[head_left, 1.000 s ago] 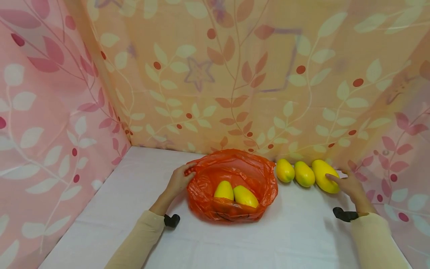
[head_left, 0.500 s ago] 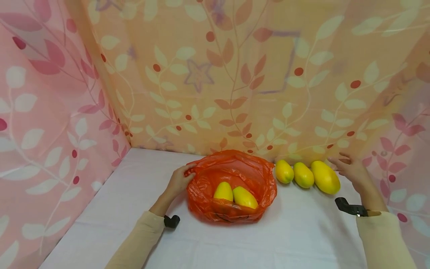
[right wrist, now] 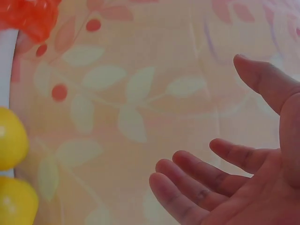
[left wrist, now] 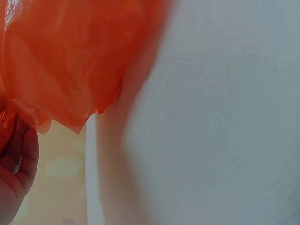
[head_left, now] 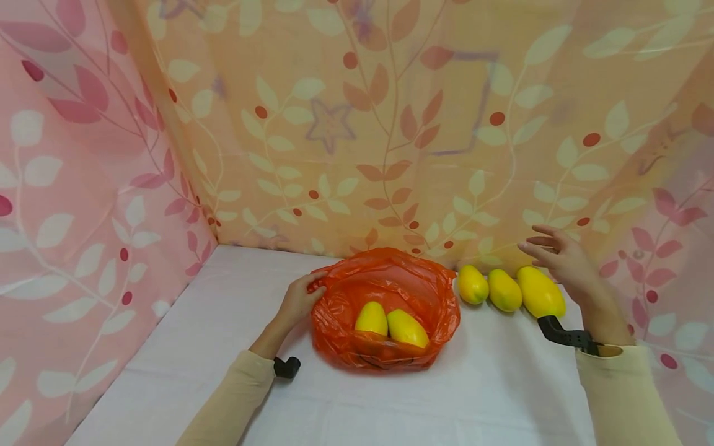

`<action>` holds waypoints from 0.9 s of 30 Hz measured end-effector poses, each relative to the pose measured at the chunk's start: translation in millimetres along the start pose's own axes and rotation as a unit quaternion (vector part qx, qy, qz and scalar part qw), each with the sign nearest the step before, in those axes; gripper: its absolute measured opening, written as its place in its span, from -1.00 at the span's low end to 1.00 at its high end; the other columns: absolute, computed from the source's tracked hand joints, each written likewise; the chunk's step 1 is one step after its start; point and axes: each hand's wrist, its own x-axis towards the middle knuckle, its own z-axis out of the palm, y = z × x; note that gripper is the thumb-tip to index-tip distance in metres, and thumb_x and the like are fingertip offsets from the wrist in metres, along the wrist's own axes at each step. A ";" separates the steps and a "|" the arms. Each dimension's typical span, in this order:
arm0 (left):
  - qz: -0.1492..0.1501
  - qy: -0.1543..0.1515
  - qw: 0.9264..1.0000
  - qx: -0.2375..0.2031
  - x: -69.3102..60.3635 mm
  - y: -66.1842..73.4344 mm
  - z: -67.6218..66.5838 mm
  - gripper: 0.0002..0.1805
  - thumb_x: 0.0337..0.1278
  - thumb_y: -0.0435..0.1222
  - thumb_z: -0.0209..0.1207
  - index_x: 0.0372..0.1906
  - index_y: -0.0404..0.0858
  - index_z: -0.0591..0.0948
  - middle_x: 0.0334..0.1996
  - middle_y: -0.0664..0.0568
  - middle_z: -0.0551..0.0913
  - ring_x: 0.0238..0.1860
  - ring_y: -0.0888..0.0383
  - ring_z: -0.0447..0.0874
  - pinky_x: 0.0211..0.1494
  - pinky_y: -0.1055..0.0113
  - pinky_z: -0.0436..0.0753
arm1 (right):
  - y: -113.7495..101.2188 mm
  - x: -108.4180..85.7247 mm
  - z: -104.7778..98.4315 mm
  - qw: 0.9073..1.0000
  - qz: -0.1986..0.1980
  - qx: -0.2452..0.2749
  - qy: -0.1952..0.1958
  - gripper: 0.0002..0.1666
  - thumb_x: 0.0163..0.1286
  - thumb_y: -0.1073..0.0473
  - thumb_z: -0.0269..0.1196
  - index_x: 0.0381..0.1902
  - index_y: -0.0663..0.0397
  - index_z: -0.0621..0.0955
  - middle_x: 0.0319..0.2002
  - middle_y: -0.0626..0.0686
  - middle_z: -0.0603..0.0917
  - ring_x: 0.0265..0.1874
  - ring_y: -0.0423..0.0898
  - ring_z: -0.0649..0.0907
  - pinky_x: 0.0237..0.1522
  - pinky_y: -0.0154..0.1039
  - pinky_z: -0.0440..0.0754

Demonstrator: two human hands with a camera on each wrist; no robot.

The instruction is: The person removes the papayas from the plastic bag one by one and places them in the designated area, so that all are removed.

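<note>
Quietly poised at the right of the frame, a person's right hand (head_left: 563,257) hovers near a row of fruit, its fingers spread wide with nothing in them. At the center, the left hand (head_left: 295,300) grips the left edge of a red plastic bag (head_left: 443,328), fingers curled round the plastic; the left wrist view is dim and cropped, so how many of them hold it is hard to say. The bag sits on a white cloth (head_left: 195,371), its mouth gaping, with two yellow fruits visible inside: an upright one (head_left: 370,317) and a tilted one (head_left: 407,328) beside it. Right of the bag, side by side, lie a small fruit (head_left: 472,285), a middle fruit (head_left: 504,290) and a large fruit (head_left: 540,291), the last nearest the free hand. For bagging, the sound approach would be a firm left hold that draws the rim outward, since thin plastic looks ready to sag. Smooth skins may roll, so a fruit is best taken round its middle, thumb opposite fingers, then lowered behind the pair inside rather than dropped on them.
</note>
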 end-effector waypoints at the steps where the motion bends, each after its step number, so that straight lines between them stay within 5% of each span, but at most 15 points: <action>1: -0.001 0.001 1.000 -0.001 -0.1 0.2 0.1 -0.57 0.24 -0.34 0.21 0.21 -0.24 0.58 0.17 -0.24 0.60 0.21 -0.19 0.53 0.26 -0.08 0.48 | -5.4 -0.3 2.6 1.000 -0.008 0.001 -0.004 -0.09 0.48 -0.14 0.06 0.53 0.19 -0.02 0.36 0.43 0.25 -0.06 -0.17 0.58 -0.22 -0.54 0.56; 4: -0.001 0.001 1.000 -0.002 -0.5 1.1 0.4 -0.58 0.24 -0.35 0.21 0.21 -0.24 0.58 0.16 -0.23 0.60 0.17 -0.17 0.55 0.22 -0.06 0.51 | -19.5 -0.2 11.3 0.999 -0.028 0.001 -0.017 -0.11 0.48 -0.10 0.08 0.53 0.21 -0.01 0.35 0.44 0.28 0.13 0.08 0.54 -0.08 -0.53 0.55; 6: 0.001 0.001 1.000 -0.003 -0.8 1.3 0.3 -0.58 0.24 -0.36 0.20 0.21 -0.24 0.58 0.16 -0.24 0.61 0.15 -0.16 0.56 0.19 -0.05 0.53 | -27.8 -0.2 17.2 0.999 -0.030 0.001 -0.028 -0.11 0.48 -0.09 0.09 0.54 0.19 -0.01 0.35 0.45 0.27 0.24 0.36 0.39 0.13 -0.24 0.58; 10: 0.003 0.001 1.000 0.000 -1.1 1.5 -0.2 -0.57 0.24 -0.37 0.20 0.22 -0.24 0.57 0.17 -0.24 0.60 0.18 -0.17 0.55 0.21 -0.07 0.51 | -42.1 -2.1 30.2 0.998 -0.033 0.007 -0.046 -0.08 0.45 -0.11 0.13 0.53 0.16 0.01 0.36 0.43 0.26 0.28 0.39 0.35 0.26 0.38 0.31; 27: -0.004 -0.003 1.000 -0.002 -2.6 -0.7 -0.6 -0.57 0.25 -0.35 0.19 0.23 -0.22 0.57 0.17 -0.22 0.60 0.13 -0.15 0.57 0.16 -0.04 0.54 | -70.0 -7.9 94.7 0.993 -0.067 -0.008 -0.096 -0.11 0.33 -0.11 0.28 0.46 0.12 0.21 0.31 0.31 0.39 0.24 0.28 0.44 0.18 0.23 0.51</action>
